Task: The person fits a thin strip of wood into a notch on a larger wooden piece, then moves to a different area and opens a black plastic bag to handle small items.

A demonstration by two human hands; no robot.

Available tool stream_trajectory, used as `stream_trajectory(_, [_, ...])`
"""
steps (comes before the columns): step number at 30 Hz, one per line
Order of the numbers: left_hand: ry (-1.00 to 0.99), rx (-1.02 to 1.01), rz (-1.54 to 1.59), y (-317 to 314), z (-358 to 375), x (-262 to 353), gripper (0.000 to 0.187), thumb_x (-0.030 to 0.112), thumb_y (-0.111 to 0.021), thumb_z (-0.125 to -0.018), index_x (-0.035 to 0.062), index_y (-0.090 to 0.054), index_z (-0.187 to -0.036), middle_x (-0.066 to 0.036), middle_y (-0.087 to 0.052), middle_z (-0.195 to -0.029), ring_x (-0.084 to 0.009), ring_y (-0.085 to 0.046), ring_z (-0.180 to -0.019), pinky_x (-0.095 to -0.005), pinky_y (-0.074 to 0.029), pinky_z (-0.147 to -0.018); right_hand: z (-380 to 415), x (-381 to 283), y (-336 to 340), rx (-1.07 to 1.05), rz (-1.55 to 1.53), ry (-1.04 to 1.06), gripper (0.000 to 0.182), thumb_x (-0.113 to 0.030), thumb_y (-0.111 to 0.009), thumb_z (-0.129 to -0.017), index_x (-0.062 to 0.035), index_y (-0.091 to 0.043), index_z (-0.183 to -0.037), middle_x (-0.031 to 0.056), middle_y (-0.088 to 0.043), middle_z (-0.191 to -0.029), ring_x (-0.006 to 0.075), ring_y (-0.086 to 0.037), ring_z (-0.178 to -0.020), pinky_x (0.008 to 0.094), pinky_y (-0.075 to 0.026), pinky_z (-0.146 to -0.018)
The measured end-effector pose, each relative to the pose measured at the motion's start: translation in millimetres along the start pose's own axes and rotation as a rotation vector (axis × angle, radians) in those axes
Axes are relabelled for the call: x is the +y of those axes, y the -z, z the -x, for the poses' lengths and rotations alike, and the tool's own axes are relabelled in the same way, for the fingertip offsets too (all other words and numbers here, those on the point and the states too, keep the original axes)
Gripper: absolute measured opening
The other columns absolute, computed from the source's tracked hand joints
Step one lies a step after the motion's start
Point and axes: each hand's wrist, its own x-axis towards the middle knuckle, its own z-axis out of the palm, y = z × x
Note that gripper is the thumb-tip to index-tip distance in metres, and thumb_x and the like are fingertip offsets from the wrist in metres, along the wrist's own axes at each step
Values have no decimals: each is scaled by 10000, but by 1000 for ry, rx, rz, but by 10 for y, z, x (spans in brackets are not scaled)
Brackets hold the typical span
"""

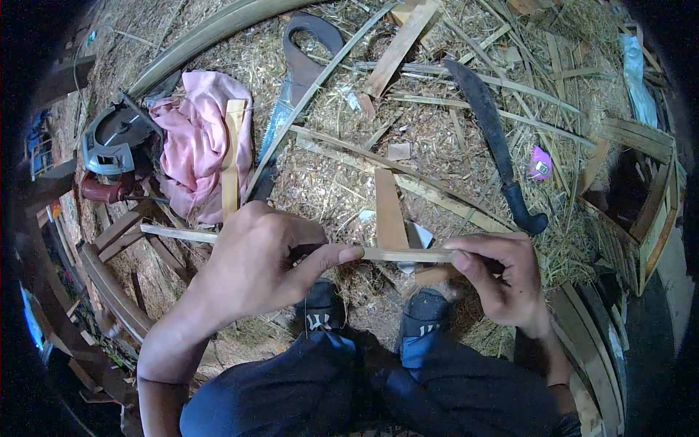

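Between my two hands a thin wooden strip (408, 255) is held level above my feet. My left hand (266, 255) is closed round it, the thumb lying along the strip, and a pale length (178, 232) sticks out to the left of that hand. My right hand (502, 273) pinches the right end between thumb and fingers. Just beyond the strip, a flat tan piece of wood (391, 211) lies on the ground. A machete (484, 116) with a dark curved handle rests farther off to the right.
A handsaw (306, 62) lies at the top, near a pink cloth (200, 138) with a wooden slat (233, 153) on it. A circular saw (120, 142) stands at left. At right are a wooden frame (648, 138) and a pink item (539, 163). Shavings and bamboo strips litter the ground.
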Motion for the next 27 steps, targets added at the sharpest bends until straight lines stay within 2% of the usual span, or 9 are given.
stream_trajectory(8, [-11,24,-113,-6,21,39,353,263,-800,-886,-26,-709,-704,-165,-618,-583,-286,-601,-498,-403,-472,-524,55,-39,-45,63,-41,-7,208,-128,-670,-969,45,-743,-1060,182,-758,-879,203,-736,-751,312,-555,-665])
stream_trajectory(14, [-150,271,-478,176,-72,21,334,362,-778,-901,31,-742,-923,-139,-686,-773,-295,-666,-632,-405,-520,-606,-139,60,47,524,167,238,180,-84,-651,-962,4,-742,-1090,144,-707,-898,202,-654,-809,333,-504,-726])
stream_trajectory(16, [-227,509,-615,226,-166,-51,347,392,-759,-908,56,-738,-991,-114,-696,-838,-295,-691,-766,-456,-516,-793,-267,99,148,582,200,238,172,-84,-656,-960,-20,-744,-1093,135,-690,-903,222,-650,-835,339,-501,-748])
stream_trajectory(17, [-187,520,-688,232,-210,-125,402,489,-709,-918,113,-706,-1062,-68,-675,-923,-273,-667,-909,-490,-382,-874,-344,138,197,629,229,223,168,-84,-660,-957,-44,-746,-1095,126,-673,-909,242,-647,-861,345,-497,-770])
stream_trajectory(20, [-158,618,-688,177,-388,-416,414,471,-691,-940,123,-682,-1164,-96,-665,-1030,-294,-666,-940,-541,-373,-869,-656,433,268,741,297,319,169,-87,-672,-949,-66,-742,-1101,122,-659,-923,275,-648,-874,364,-497,-772])
stream_trajectory(21, [-106,559,-664,177,-437,-486,451,463,-666,-959,145,-636,-1278,-120,-637,-1144,-318,-664,-1000,-608,-358,-917,-751,519,282,719,301,330,171,-100,-677,-946,-57,-737,-1100,142,-676,-978,316,-666,-919,382,-508,-816])
stream_trajectory(24, [-120,510,-654,131,-636,-729,513,501,-647,-959,158,-601,-1338,-138,-617,-1198,-337,-637,-1116,-658,-339,-979,-980,629,268,659,258,261,181,-128,-689,-942,-42,-735,-1095,165,-688,-1054,336,-674,-993,407,-510,-880])
stream_trajectory(25, [-71,441,-637,125,-702,-806,566,539,-638,-952,179,-570,-1383,-136,-592,-1269,-330,-585,-1221,-699,-305,-1041,-1016,619,284,605,261,209,244,-164,-708,-935,-13,-717,-1125,186,-691,-1167,355,-664,-1109,416,-500,-975])
stream_trajectory(27, [-74,434,-627,91,-769,-906,575,546,-642,-947,182,-568,-1386,-134,-585,-1288,-326,-563,-1250,-713,-293,-1053,-1154,680,286,605,315,281,281,-170,-710,-934,-3,-701,-1159,192,-680,-1212,357,-648,-1156,411,-488,-1013])
